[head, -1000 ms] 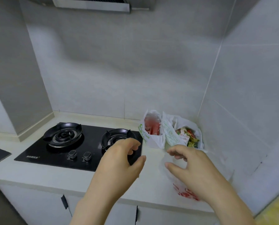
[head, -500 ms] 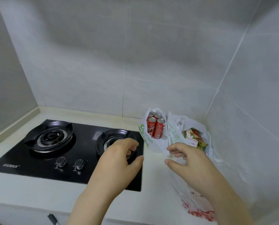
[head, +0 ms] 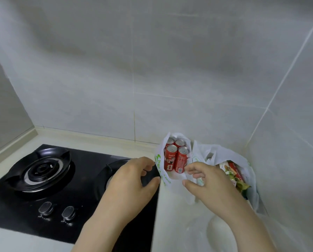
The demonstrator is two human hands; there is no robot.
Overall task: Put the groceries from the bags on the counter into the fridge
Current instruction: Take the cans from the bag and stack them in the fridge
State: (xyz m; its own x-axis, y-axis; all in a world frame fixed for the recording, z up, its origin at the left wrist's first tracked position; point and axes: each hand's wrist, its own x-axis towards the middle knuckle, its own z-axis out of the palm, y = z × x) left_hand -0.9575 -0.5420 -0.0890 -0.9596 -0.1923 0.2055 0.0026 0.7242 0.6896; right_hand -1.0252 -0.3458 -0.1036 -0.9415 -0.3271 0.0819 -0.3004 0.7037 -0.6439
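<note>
From the hob (head: pixel 43 179) rightwards, my left hand (head: pixel 130 186) hovers with fingers loosely curled round nothing, fingertips just at the left edge of the white bag (head: pixel 160 160) standing on the counter (head: pixel 170 224) by the back wall. Four red cans (head: pixel 175 159) stand upright in it, between both hands' fingertips. My right hand (head: pixel 212 186), half-curled and empty, covers part of the second bag (head: pixel 230 155) holding packets (head: pixel 234 173)
</note>
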